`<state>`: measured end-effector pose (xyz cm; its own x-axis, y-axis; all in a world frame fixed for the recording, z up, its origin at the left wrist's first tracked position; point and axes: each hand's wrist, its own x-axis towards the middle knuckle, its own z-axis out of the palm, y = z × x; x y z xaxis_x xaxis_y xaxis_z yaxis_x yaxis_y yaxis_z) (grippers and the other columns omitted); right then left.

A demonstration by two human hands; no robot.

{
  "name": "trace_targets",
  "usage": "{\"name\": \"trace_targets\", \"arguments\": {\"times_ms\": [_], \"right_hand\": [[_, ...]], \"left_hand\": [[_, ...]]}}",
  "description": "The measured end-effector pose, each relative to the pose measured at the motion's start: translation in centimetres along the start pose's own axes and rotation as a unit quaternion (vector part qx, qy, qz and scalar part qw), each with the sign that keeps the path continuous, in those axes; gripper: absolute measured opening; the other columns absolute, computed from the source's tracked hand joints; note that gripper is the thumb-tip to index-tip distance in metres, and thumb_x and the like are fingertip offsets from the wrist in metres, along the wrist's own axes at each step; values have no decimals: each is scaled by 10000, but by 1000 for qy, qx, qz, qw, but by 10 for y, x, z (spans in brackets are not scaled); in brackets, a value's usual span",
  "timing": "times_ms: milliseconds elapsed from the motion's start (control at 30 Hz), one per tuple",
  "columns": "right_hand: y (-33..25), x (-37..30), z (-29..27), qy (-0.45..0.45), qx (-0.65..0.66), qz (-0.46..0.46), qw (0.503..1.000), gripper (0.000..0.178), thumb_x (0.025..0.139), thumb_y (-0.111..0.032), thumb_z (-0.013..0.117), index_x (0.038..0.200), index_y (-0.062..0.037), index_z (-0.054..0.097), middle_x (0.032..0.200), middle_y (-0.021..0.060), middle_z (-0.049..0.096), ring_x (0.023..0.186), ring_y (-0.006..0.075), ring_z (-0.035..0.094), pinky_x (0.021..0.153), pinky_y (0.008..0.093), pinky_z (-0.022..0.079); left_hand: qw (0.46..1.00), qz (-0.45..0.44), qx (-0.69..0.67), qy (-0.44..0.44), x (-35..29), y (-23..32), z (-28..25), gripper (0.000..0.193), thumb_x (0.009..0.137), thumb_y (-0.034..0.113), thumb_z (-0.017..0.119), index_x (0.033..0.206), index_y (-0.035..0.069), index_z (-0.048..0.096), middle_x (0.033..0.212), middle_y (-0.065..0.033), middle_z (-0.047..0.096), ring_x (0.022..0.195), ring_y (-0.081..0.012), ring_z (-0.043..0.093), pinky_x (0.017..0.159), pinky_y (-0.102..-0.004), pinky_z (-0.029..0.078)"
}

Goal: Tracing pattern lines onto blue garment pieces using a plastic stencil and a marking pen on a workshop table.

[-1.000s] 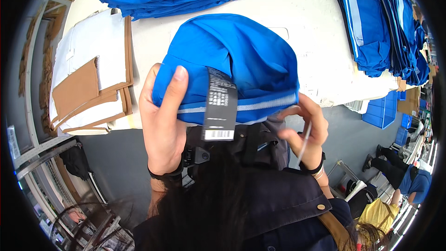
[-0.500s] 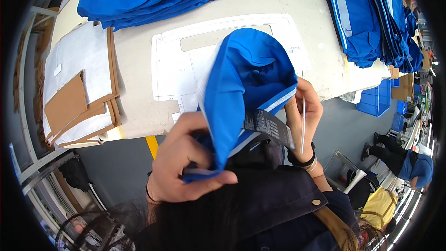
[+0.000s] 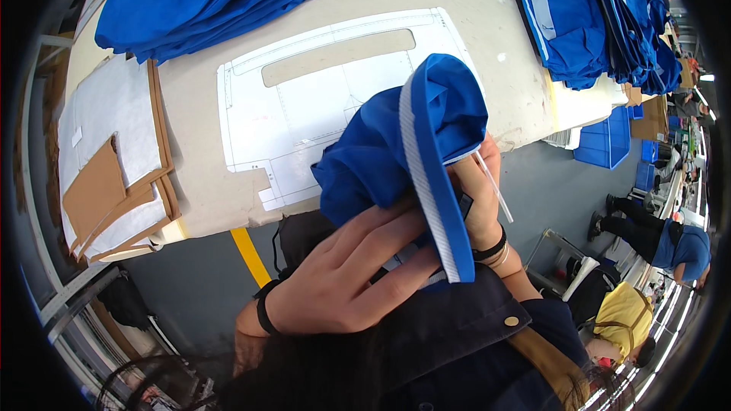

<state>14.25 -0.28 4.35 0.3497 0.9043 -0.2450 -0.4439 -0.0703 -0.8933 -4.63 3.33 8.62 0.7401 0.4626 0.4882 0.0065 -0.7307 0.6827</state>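
Note:
In front of me, above the table's near edge, is a gathered blue fabric piece point(image 3: 373, 144) with a grey-white ribbed strip point(image 3: 429, 183) along its edge. My left hand point(image 3: 358, 270) grips it from the near left, fingers reaching behind the strip; the thumb is hidden. On the far right side of the cloth, my right hand point(image 3: 480, 190) holds it, partly covered by the fabric. A thin white stick point(image 3: 496, 189) juts out from between the right hand's fingers. Beneath lies a white paper pattern point(image 3: 304, 110) with a long cut-out slot.
A pile of blue fabric point(image 3: 221, 0) lies at the table's far left. More blue pieces point(image 3: 567, 30) are stacked far right. Brown and white card templates point(image 3: 114, 144) lie left. Blue crates point(image 3: 605, 141) stand on the floor, and a person point(image 3: 678, 243) is at right.
The cloth has been turned, bringing its ribbed strip upright toward me. My left hand has moved right, toward the right hand. The dark printed label is now hidden.

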Motion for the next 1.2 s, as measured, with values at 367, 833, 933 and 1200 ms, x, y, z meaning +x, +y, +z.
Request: {"name": "trace_targets", "arguments": {"times_ms": [367,833,933,1200], "right_hand": [[2,1,-1,-79,304,39,949,345,883,16,516,1228,33,506,1084,104,647,939,153,658,841,277,539],[1,-3,-3,-124,391,84,908,349,958,-47,459,1302,15,449,1207,157,606,1077,217,632,939,340,533],[-4,-8,-4,-125,413,147,890,372,972,-109,490,1322,2,433,1224,148,598,1078,214,631,945,336,530],[-10,7,-3,37,233,-74,969,277,948,-139,541,1181,9,553,1056,98,659,894,167,662,784,285,538]], "left_hand": [[983,25,156,95,-8,-21,9,212,807,146,620,953,2,568,979,-190,630,853,-312,610,746,-441,472],[983,17,158,90,13,-16,18,206,788,205,632,935,62,629,994,-114,594,830,-259,553,721,-405,427],[979,8,182,88,22,-12,20,204,780,194,634,946,76,630,986,-108,591,821,-255,549,714,-402,427],[988,-94,57,112,18,-36,-12,395,693,280,701,965,3,625,933,-151,631,732,-293,620,659,-424,487]]}}
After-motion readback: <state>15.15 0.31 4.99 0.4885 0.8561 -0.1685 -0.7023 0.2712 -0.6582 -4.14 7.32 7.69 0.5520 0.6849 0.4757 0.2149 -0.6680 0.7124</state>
